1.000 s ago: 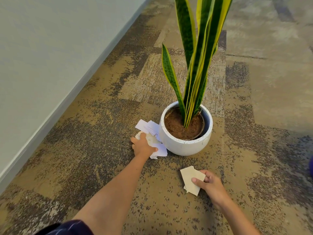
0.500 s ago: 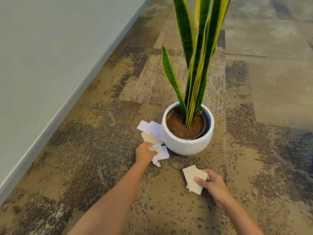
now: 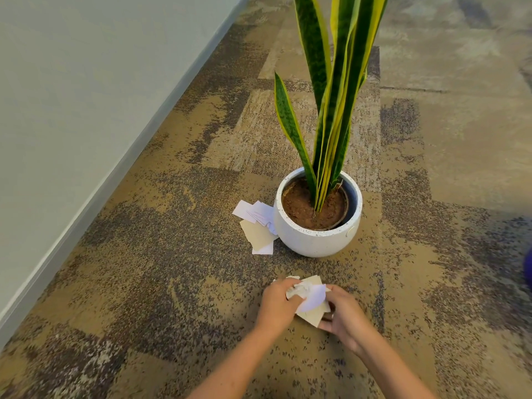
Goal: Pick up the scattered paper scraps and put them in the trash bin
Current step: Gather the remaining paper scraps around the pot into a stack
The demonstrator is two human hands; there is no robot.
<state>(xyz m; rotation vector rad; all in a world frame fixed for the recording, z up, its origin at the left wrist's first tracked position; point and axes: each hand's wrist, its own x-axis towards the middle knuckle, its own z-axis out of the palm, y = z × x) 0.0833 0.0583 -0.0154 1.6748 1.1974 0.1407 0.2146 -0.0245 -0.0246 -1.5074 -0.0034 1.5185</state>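
The left hand (image 3: 277, 302) has left the white planter (image 3: 316, 240), carrying crumpled scraps (image 3: 299, 289) to the right hand (image 3: 345, 318). Both hands now grip one bundle in front of the planter. Flat scraps (image 3: 256, 226) remain at the planter's left.

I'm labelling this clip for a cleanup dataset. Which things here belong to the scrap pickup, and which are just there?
Part of the job:
- scraps in hand, gripped by left hand and right hand
- scraps on the carpet beside the pot

Just there:
- white pot
- plant
- wall

No trash bin shows.
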